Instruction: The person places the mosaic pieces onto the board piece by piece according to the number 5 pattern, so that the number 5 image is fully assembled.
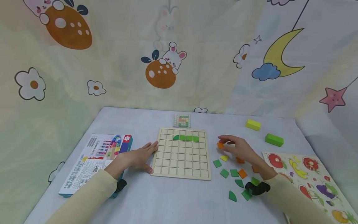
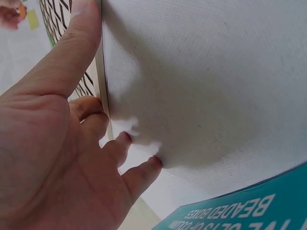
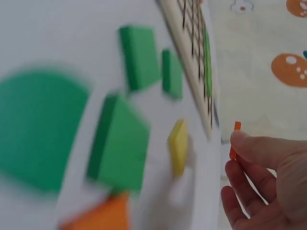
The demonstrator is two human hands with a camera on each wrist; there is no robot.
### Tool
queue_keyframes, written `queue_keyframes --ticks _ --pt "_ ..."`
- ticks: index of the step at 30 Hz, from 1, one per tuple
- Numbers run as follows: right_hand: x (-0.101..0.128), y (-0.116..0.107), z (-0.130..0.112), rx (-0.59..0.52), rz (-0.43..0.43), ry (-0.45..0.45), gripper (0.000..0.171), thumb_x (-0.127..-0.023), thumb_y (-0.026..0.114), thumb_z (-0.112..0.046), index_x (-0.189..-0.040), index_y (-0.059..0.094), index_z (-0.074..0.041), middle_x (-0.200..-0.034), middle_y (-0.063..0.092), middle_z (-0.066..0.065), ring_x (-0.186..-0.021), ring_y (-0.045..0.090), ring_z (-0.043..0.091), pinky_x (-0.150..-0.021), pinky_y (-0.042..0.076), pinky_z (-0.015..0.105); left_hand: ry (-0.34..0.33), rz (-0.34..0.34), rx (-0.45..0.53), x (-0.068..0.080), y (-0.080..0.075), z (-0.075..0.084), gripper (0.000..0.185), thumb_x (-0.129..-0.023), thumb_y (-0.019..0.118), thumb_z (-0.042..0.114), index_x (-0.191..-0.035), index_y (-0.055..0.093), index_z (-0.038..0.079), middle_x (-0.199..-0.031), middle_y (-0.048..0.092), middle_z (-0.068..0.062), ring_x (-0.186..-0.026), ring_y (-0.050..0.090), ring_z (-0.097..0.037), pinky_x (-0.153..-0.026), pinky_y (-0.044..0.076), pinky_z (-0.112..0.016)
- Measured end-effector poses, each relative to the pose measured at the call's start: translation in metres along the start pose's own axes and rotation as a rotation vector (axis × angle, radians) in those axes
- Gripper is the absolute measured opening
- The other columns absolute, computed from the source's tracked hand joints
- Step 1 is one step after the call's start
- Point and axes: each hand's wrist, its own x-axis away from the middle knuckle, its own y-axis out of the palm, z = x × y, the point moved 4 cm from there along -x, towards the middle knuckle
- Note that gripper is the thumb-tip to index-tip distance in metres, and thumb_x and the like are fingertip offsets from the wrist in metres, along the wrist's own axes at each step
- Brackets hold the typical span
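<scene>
My right hand [image 1: 241,150] pinches an orange tile [image 1: 220,145] between thumb and fingers, above the table to the right of a wooden grid board [image 1: 181,168]. In the right wrist view that tile shows edge-on. A row of green pieces [image 1: 189,138] lies near the board's top, its left end rounded. My left hand [image 1: 142,157], fingers spread, rests against the board's left edge; the left wrist view shows its thumb [image 2: 72,52] along that edge. Below my right hand lie loose green tiles [image 1: 224,173], orange tiles [image 1: 242,173] and a yellow tile [image 1: 224,158].
A small pattern card [image 1: 182,120] stands behind the board. On the left lies a printed box [image 1: 92,155], partly under my left forearm. To the right are a yellow block [image 1: 253,124], a green block [image 1: 274,140] and a fruit picture board [image 1: 313,183].
</scene>
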Motion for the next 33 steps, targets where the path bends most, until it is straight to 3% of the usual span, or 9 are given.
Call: queue_keyframes --ticks 10,15,21,33 --pt "-0.052 0.076 -0.091 0.009 0.028 -0.087 0.044 -0.084 0.075 -0.012 -0.127 0.064 -0.009 -0.113 0.07 0.006 -0.104 0.063 0.021 -0.093 0.052 0.039 0.006 0.001 0.012 0.0 0.002 -0.004 0.102 -0.079 0.078 0.037 -0.156 0.016 0.012 -0.166 -0.001 -0.002 -0.153 0.002 -0.029 -0.119 0.022 -0.053" --pt "-0.065 0.11 -0.121 0.057 0.038 -0.156 0.041 -0.083 0.074 -0.007 -0.123 0.066 -0.007 -0.115 0.068 0.008 -0.105 0.063 0.021 -0.089 0.054 0.035 0.008 0.0 -0.009 0.0 0.001 -0.001 0.101 -0.08 0.077 0.039 -0.156 0.016 0.012 -0.166 -0.002 -0.002 -0.153 0.002 -0.029 -0.119 0.023 -0.052" --pt "-0.071 0.124 -0.131 0.187 0.113 -0.23 0.037 -0.083 0.075 -0.007 -0.12 0.067 -0.007 -0.117 0.069 0.008 -0.105 0.061 0.022 -0.087 0.053 0.034 0.004 -0.007 -0.037 0.0 0.0 0.0 0.102 -0.08 0.075 0.041 -0.156 0.014 0.012 -0.166 -0.002 -0.002 -0.152 0.003 -0.029 -0.118 0.025 -0.051" --pt "-0.066 0.122 -0.127 0.13 0.097 -0.242 0.037 -0.085 0.073 -0.007 -0.121 0.067 -0.005 -0.118 0.069 0.009 -0.109 0.061 0.024 -0.092 0.051 0.037 -0.009 -0.007 -0.031 -0.002 0.002 -0.002 0.103 -0.08 0.076 0.04 -0.157 0.013 0.014 -0.166 -0.003 -0.001 -0.153 0.003 -0.029 -0.118 0.025 -0.053"
